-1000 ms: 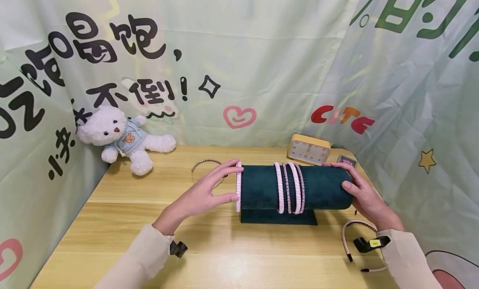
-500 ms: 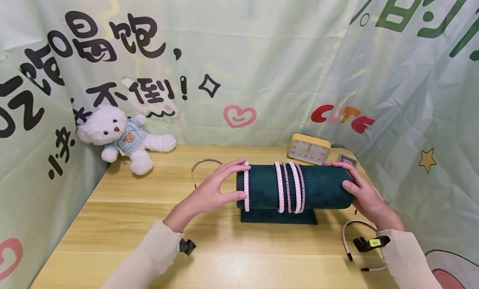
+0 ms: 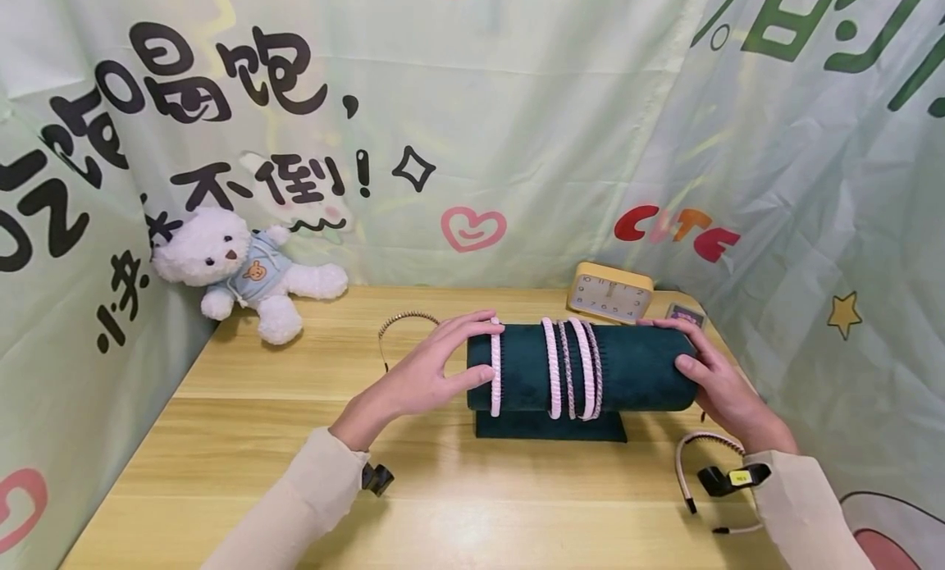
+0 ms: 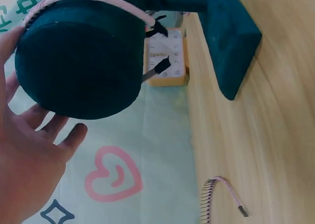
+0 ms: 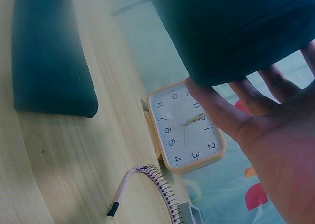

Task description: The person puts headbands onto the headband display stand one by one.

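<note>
The left hand [image 3: 422, 380], nearer, thumb and fingers apart, touches the headband [image 3: 496, 353] at three o'clock; the roll [image 3: 641, 369] lies nine-to-three, the right hand [image 3: 719, 388] clamped on its three-o'clock end.

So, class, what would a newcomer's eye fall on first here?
Probably the dark green roll bearing headbands, between the left grip and right grip. Next, the white teddy bear at the back left of the table, then the yellow-framed clock behind the roll.
</note>
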`<move>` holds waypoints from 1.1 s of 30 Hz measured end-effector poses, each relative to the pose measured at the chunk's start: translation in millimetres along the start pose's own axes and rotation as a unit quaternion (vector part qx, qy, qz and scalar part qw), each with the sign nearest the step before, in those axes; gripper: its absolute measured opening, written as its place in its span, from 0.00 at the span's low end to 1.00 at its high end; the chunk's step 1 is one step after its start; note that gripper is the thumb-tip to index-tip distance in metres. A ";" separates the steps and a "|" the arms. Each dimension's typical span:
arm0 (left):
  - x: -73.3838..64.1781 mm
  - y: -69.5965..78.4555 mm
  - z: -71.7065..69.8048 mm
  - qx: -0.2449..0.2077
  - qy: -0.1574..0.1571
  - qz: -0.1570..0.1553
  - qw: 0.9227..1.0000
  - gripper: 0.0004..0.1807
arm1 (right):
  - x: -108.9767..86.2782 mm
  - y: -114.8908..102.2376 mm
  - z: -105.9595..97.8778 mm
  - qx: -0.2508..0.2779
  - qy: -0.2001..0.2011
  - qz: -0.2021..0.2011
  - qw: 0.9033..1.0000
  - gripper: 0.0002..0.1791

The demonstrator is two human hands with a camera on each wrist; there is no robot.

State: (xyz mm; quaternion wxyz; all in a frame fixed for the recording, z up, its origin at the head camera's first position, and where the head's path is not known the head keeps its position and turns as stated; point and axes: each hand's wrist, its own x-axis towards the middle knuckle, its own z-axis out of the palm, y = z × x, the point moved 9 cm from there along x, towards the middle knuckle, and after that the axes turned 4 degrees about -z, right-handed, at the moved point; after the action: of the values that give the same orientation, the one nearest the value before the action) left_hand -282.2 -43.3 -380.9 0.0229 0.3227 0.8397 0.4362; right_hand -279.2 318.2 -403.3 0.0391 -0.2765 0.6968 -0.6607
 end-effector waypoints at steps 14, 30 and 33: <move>6.9 6.2 -3.4 0.038 -0.006 0.007 0.999 0.29 | 0.0 1.2 -2.0 -0.005 0.003 0.000 1.000 0.27; 30.1 16.8 5.5 0.076 -0.023 -0.019 0.997 0.30 | -0.3 -1.2 0.7 0.000 0.001 -0.003 1.000 0.27; 34.5 19.2 8.3 0.089 -0.031 -0.020 0.995 0.31 | 0.1 -0.7 0.5 0.003 0.000 -0.003 1.000 0.27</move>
State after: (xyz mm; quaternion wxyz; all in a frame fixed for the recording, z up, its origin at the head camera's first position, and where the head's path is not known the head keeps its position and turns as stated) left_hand -296.8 -10.0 -363.2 0.0293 0.3199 0.8805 0.3487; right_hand -278.8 317.8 -402.7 0.0381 -0.2782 0.6939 -0.6631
